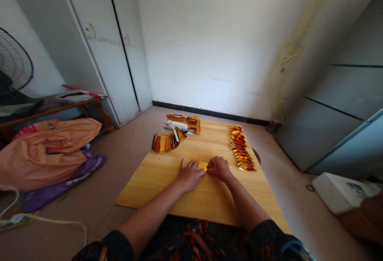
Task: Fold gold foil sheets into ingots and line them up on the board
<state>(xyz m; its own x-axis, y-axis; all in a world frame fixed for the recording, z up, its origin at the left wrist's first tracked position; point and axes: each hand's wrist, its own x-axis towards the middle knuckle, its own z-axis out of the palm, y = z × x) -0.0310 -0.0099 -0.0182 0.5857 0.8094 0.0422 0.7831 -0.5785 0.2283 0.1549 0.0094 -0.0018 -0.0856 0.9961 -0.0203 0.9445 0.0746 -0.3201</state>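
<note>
A small piece of gold foil paper (202, 165) lies on the wooden tabletop (158, 185) between my hands. My left hand (190, 176) rests flat on the table with its fingers spread, the fingertips touching the paper's left part. At the paper's right end, my right hand (220, 168) has its fingers closed in a pinch on the edge. The fingers hide part of the paper. Along the table's right side runs a row of folded gold foil pieces (243, 149), pointed at the ends. A curved stack of gold foil sheets (163, 143) sits at the left.
Behind the curved stack lies more gold foil paper (195, 124) with a white wrapper (176, 125). Orange bags (44, 153) and a purple bag (66, 185) lie on the floor at left. A white box (341, 193) stands at right, near the grey cabinet (332, 113).
</note>
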